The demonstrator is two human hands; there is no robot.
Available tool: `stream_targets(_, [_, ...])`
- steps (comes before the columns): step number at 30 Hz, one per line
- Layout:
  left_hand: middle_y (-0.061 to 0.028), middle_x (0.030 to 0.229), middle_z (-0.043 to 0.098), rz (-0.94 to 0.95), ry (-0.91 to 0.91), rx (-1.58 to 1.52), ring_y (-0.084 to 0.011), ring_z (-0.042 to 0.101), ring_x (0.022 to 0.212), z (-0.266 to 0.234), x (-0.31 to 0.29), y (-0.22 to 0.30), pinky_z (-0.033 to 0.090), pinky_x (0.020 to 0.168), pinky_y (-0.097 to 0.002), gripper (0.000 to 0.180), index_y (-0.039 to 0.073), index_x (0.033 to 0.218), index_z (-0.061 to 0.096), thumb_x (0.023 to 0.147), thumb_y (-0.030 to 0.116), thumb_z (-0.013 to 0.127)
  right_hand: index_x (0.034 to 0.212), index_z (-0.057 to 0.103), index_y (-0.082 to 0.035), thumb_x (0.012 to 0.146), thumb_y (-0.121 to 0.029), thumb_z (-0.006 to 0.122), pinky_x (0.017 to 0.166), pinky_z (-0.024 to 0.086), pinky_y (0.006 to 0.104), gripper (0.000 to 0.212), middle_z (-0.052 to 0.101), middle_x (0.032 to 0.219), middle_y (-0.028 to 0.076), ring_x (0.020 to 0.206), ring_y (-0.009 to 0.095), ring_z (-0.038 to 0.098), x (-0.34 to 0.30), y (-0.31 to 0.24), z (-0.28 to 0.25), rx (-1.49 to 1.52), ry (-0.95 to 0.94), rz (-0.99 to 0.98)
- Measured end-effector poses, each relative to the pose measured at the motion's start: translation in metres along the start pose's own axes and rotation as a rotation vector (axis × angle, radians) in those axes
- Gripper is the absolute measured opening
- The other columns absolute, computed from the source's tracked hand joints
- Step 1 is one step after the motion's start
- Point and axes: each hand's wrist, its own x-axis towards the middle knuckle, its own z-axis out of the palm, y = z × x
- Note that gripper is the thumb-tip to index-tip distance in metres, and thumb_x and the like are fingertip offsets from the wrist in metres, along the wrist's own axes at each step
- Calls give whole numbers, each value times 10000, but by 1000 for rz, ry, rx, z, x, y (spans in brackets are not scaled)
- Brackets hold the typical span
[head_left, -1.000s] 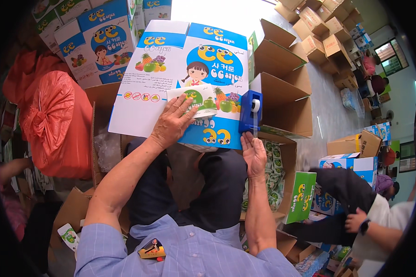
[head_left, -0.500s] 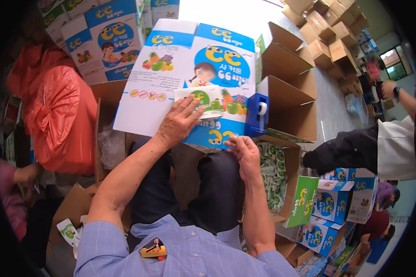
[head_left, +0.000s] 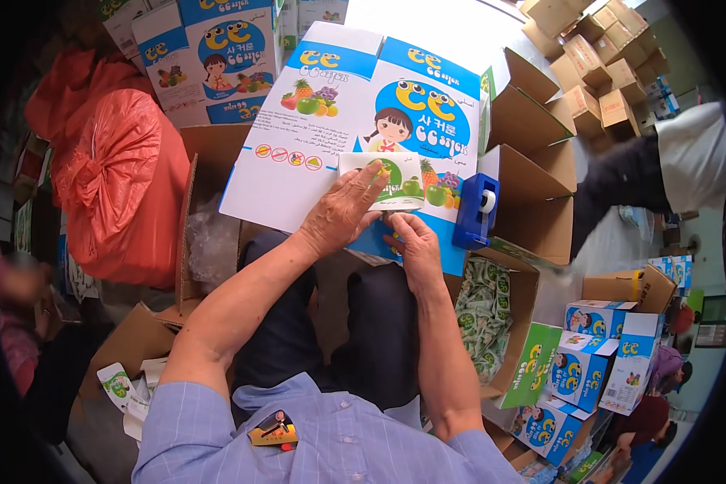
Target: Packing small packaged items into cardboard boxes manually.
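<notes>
A small flat green-and-white carton (head_left: 403,187) with apples printed on it lies on a large blue-and-white printed cardboard box (head_left: 282,194) across my lap. My left hand (head_left: 339,211) holds the carton, fingers over its front and thumb at its lower edge. My right hand (head_left: 418,246) is closed in a pinch at that same lower edge, close to the left thumb. What sits between the right fingertips is too small to make out. A blue tape dispenser (head_left: 476,211) with a clear roll stands on the big box's right side.
An open carton of green-and-white sachets (head_left: 482,315) stands by my right knee, with open brown boxes (head_left: 532,173) beyond it. On the left are red plastic bags (head_left: 121,202) and a carton with clear plastic (head_left: 210,246). A person's dark-clothed leg (head_left: 621,181) is at right.
My right hand has moved up and left, from beside the carton to its lower edge. The left hand stays on the carton. The view has shifted slightly, and the person at right has moved.
</notes>
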Motion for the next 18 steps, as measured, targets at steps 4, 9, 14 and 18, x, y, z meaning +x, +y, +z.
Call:
stream_targets(4, [-213, 1657, 415, 44, -10, 19, -405, 525, 1426, 0, -1, -3, 434, 1196, -489, 809, 121, 1624, 422, 900, 124, 783, 1154, 744, -73, 1071, -234, 680, 953, 561, 326, 192, 752, 1161, 23, 1106, 122, 691, 1, 2, 6, 27, 17, 9])
stream_targets(9, [-197, 1638, 456, 100, -26, 106, -376, 514, 1452, -2, 2, -4, 425, 1200, -497, 587, 162, 1487, 602, 923, 160, 764, 1183, 744, -63, 1067, -231, 685, 978, 554, 329, 212, 753, 1184, 35, 1123, 120, 686, 6, 10, 4, -2, 24, 17])
stream_targets(14, [-168, 1603, 514, 61, -23, 77, -352, 522, 1458, -7, 3, 7, 423, 1197, -502, 329, 146, 1272, 750, 946, 188, 748, 1200, 741, -49, 1069, -220, 679, 905, 583, 316, 225, 765, 1148, 55, 1045, 133, 712, 8, 11, -1, -25, 5, 22])
stream_targets(18, [-148, 1563, 566, 11, 36, 49, -346, 544, 1440, 5, 5, 7, 427, 1192, -499, 294, 131, 1224, 770, 938, 203, 762, 1202, 734, -24, 1054, -214, 694, 812, 601, 295, 244, 772, 1082, 64, 929, 137, 725, 14, 6, -2, -192, 20, 27])
